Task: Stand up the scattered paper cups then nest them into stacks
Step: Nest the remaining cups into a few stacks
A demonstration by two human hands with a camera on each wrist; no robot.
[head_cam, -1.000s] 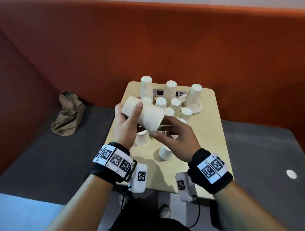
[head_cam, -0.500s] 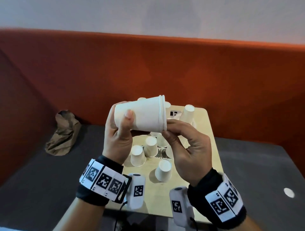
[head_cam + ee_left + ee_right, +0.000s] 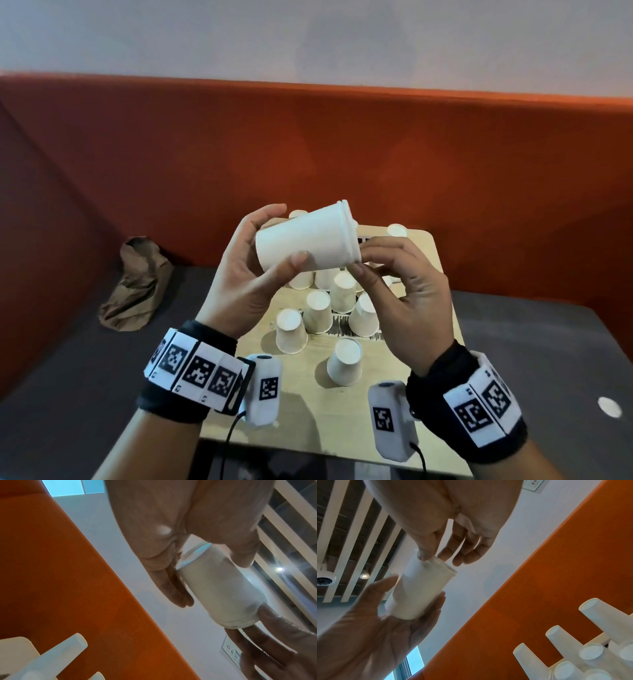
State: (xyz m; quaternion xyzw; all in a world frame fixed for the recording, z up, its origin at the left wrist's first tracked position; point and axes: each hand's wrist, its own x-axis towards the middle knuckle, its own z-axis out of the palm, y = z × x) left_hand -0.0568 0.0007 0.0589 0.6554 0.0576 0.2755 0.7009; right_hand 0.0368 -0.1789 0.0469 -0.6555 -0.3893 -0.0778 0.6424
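My left hand (image 3: 286, 234) grips a short nest of white paper cups (image 3: 308, 240) by the base end, lying on its side in the air above the table, mouth to the right and tipped slightly up. Two rims show at the mouth. My right hand (image 3: 363, 260) pinches that rim between thumb and forefinger. In the left wrist view the nested cups (image 3: 219, 591) run away from my palm. The right wrist view shows my thumb on the rim of the cups (image 3: 421, 588). Several more cups (image 3: 344, 366) stand upside down on the small wooden table (image 3: 308, 411).
Taller upside-down cup stacks (image 3: 397, 230) stand at the table's far edge, partly hidden behind my hands. A crumpled brown paper bag (image 3: 137, 284) lies on the grey bench at the left. An orange padded wall (image 3: 342, 154) rises behind the table.
Both hands have lifted the nested cups higher and turned them from mouth-down to roughly level, mouth slightly up. My right fingers have moved onto the rim.
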